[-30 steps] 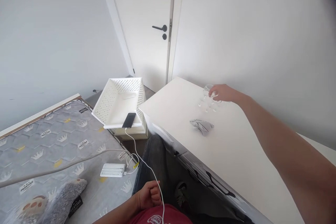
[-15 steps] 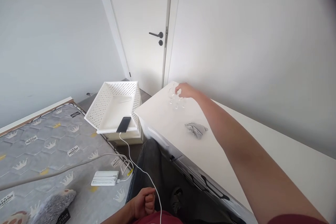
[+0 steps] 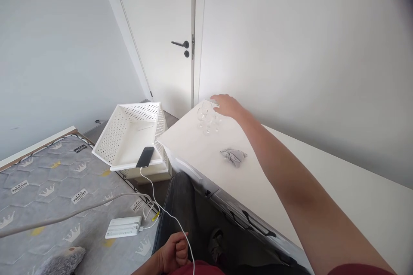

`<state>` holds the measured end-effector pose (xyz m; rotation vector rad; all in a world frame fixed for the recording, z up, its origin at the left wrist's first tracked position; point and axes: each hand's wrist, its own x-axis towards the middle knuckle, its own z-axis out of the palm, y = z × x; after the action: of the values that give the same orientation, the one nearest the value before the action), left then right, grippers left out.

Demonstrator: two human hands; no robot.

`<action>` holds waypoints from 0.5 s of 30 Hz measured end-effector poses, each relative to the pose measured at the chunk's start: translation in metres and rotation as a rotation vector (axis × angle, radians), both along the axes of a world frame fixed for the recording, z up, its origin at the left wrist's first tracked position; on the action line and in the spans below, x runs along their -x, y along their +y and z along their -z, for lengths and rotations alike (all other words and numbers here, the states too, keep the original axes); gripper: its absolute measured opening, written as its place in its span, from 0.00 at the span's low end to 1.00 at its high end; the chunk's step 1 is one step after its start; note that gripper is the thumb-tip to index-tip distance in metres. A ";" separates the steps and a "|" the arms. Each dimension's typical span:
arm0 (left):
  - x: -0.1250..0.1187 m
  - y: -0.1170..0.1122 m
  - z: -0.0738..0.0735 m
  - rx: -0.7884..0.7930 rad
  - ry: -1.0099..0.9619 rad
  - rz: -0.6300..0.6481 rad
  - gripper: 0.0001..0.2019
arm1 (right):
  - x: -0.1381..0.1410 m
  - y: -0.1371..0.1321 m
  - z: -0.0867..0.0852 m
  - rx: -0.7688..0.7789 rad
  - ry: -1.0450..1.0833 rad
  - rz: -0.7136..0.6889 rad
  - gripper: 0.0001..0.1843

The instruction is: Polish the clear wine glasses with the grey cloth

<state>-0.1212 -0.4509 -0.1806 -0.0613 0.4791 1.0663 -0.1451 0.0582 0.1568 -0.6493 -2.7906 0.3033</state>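
Note:
My right hand (image 3: pixel 226 105) reaches over the far end of the white top, its fingers stretched out and apart. It is just beside several small clear stemmed glasses (image 3: pixel 208 117), with the thumb close to the rear ones; whether it touches one I cannot tell. Nearer to me, a crumpled grey cloth (image 3: pixel 234 157) lies on the same surface. Curled into a fist by my lap is my left hand (image 3: pixel 176 251), with nothing visible in it. A white cable (image 3: pixel 174 218) runs past its fingers.
A white perforated basket (image 3: pixel 112 142) stands left of the white cabinet top (image 3: pixel 190 150), a phone (image 3: pixel 145 157) on its rim. The cable's other gear includes a white power bank (image 3: pixel 123 227) on the patterned mattress (image 3: pixel 58 202). A door (image 3: pixel 161 13) is behind.
My right hand has uncurled its fingers and moved off the glasses, slightly to their right and back. The view has shifted a little to the right. My left hand stays in a fist.

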 end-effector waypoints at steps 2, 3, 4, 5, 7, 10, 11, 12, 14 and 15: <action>-0.001 0.001 0.001 0.017 0.011 0.006 0.37 | -0.022 -0.008 0.000 -0.022 0.162 0.055 0.24; -0.002 0.002 0.002 0.027 0.023 0.013 0.37 | -0.035 -0.014 0.005 -0.020 0.236 0.087 0.21; -0.003 0.003 0.002 0.038 0.041 0.023 0.37 | -0.049 -0.022 0.013 -0.011 0.297 0.122 0.19; -0.005 0.003 0.001 0.049 0.065 0.029 0.37 | -0.065 -0.030 0.026 0.014 0.324 0.147 0.18; -0.005 0.003 -0.006 0.067 0.133 0.039 0.36 | -0.098 -0.049 0.057 0.106 0.300 0.156 0.17; 0.014 0.000 -0.041 0.032 0.303 0.043 0.35 | -0.145 -0.071 0.105 0.221 0.154 0.092 0.17; 0.026 -0.002 -0.060 -0.032 0.385 0.097 0.35 | -0.159 -0.076 0.117 0.248 0.095 0.024 0.17; 0.042 -0.003 -0.082 -0.147 0.482 0.228 0.34 | -0.172 -0.079 0.127 0.267 0.056 -0.032 0.18; 0.075 -0.004 -0.129 -0.353 0.672 0.467 0.33 | -0.193 -0.080 0.140 0.324 0.063 -0.045 0.21; 0.091 -0.005 -0.151 -0.420 0.732 0.577 0.31 | -0.201 -0.078 0.144 0.364 0.093 -0.013 0.22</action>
<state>-0.2124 -0.4559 -0.0295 0.8191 0.8515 0.5684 0.0564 -0.0202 0.0129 -0.6739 -2.6719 0.8350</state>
